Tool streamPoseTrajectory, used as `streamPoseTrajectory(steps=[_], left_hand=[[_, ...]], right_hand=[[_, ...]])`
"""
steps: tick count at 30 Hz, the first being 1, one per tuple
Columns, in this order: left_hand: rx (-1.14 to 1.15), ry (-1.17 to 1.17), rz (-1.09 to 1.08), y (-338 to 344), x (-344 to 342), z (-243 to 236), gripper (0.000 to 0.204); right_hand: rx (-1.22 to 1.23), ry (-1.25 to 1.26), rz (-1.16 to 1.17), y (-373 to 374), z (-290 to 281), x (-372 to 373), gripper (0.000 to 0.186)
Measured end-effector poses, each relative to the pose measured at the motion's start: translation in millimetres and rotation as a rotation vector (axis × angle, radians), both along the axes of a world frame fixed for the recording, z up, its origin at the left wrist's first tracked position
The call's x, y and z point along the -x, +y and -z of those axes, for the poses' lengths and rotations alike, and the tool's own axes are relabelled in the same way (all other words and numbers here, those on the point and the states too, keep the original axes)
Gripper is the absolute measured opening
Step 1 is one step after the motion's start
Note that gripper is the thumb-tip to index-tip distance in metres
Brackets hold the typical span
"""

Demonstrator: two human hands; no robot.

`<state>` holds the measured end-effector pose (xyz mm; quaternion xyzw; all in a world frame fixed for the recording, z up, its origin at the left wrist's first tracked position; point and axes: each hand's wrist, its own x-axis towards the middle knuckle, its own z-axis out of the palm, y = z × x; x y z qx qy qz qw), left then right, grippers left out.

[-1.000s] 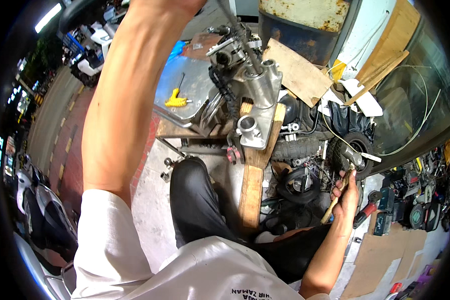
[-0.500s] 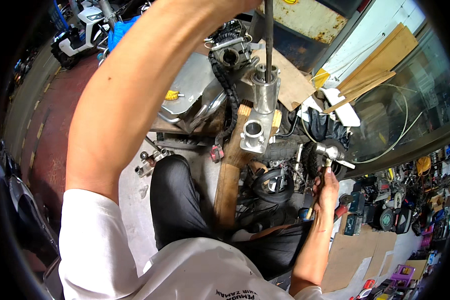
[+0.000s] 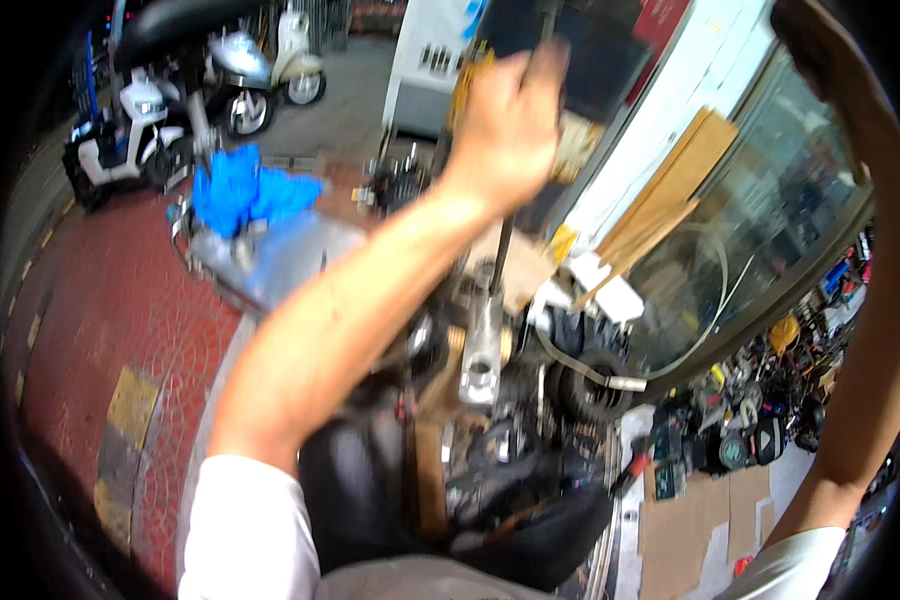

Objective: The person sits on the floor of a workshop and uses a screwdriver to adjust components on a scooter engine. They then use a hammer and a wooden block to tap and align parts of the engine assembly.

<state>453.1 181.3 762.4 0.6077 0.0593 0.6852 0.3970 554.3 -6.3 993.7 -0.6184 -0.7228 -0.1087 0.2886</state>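
Note:
My left hand is closed round a long dark steel rod, held nearly upright. Its lower end meets a silver metal part with a raised cylinder and round sockets. That part rests on a wooden beam between my legs. High at the right edge, my right hand is raised, dark and blurred. It seems curled as in the earlier frame, where it gripped a hammer; the hammer itself is out of the picture now.
A grey metal sheet with a blue plastic bag lies to the left. Parked scooters stand beyond. On the right are boards, a glass pane, a tyre and cluttered tools.
My right hand has swung up from low beside the metal part to the upper right edge, taking the hammer out of view. My left hand has come fully into view on the rod; the view has shifted.

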Motion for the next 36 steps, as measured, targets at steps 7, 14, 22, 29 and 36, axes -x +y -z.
streamPoseTrajectory(steps=[7,14,22,29,36], left_hand=[[0.061,-0.006,0.140,0.1,-3.7,12.5,0.059],[0.057,-0.001,0.172,-2.4,5.0,7.5,0.058],[0.049,0.029,0.054,-0.2,10.7,8.6,0.062],[0.029,0.039,-0.010,-1.9,0.2,4.3,0.064],[0.136,-0.030,-0.158,-8.5,39.5,-4.8,0.051]], right_hand=[[-0.021,-0.446,0.042,69.7,-15.6,23.1,0.048],[-0.199,-0.386,-0.144,76.1,-53.5,17.0,0.049],[-0.080,-0.918,0.143,44.6,-2.5,34.0,0.025],[-0.234,-0.602,0.144,32.6,-55.5,-98.4,0.057],[-0.272,-0.768,0.410,-21.8,-4.5,-9.7,0.041]])
